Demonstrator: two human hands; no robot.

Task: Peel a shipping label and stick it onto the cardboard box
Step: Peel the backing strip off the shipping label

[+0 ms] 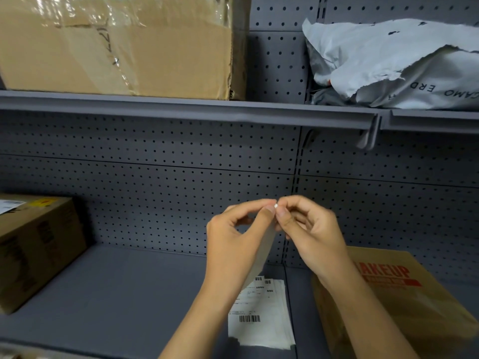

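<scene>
Both of my hands are raised over the lower shelf, pinching the top corner of one shipping label [266,244] that hangs edge-on between them. My left hand [233,239] grips it with thumb and forefinger, and my right hand [308,229] pinches the same corner from the other side. Below them a stack of white shipping labels [261,317] with barcodes lies flat on the shelf. A cardboard box [394,301] with red "MAKEUP" print sits at the lower right, partly under my right forearm.
Another printed cardboard box [36,244] stands at the left of the grey shelf [124,294]. On the upper shelf [181,107] rest a large taped carton [116,45] and torn grey mailer bags [394,66]. A pegboard wall backs the shelf.
</scene>
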